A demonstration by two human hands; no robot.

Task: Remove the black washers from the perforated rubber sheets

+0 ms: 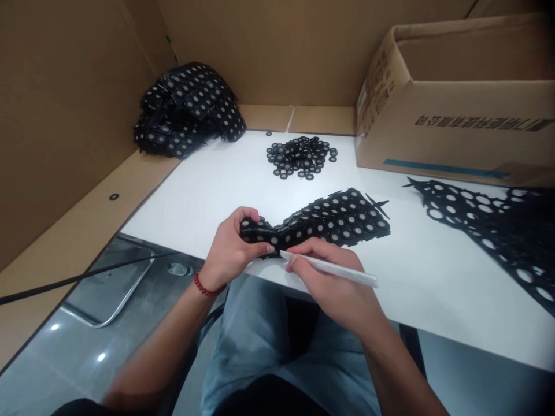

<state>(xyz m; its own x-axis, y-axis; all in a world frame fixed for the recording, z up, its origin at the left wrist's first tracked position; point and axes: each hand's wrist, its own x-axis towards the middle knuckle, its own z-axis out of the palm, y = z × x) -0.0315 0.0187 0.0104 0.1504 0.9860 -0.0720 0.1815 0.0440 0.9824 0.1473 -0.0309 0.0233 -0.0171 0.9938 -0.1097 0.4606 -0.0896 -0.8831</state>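
A black rubber sheet of ring-shaped pieces [338,219] lies on the white table, its near left end bent up and twisted. My left hand [236,245] is closed on that end, thumb in front and fingers behind. In my right hand [333,280] is a slim white pen-like tool [333,267], held like a pencil. Its tip points at the sheet beside my left thumb; whether it touches cannot be made out. Beyond the sheet sits a loose pile of small black rings [303,155].
A heap of similar black sheets [188,107] rests at the back left. Punched-out black webbing [489,225] lies at the right, before a cardboard box [455,115]. One stray ring [114,197] is on the cardboard ledge at the left. Cardboard walls enclose the back and left.
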